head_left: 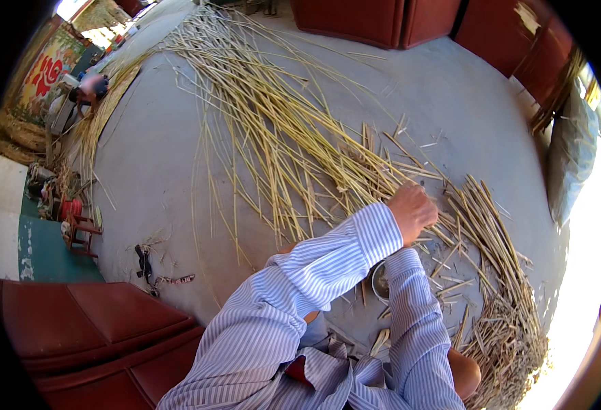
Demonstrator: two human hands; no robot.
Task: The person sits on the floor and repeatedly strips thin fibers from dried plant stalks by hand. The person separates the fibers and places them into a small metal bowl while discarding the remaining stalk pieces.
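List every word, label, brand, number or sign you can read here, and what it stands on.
None can be read.
Painted wall: red design, too small and blurred for any lettering.
Patterned strap: pale marks, too small to make out.
Stalks: no lettering visible.

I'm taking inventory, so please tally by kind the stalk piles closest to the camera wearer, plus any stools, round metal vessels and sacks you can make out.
Stalk piles: 2 (fanned long stalks, heap at right)
Stools: 1
Round metal vessels: 1, partly hidden
Sacks: 1
Total: 5
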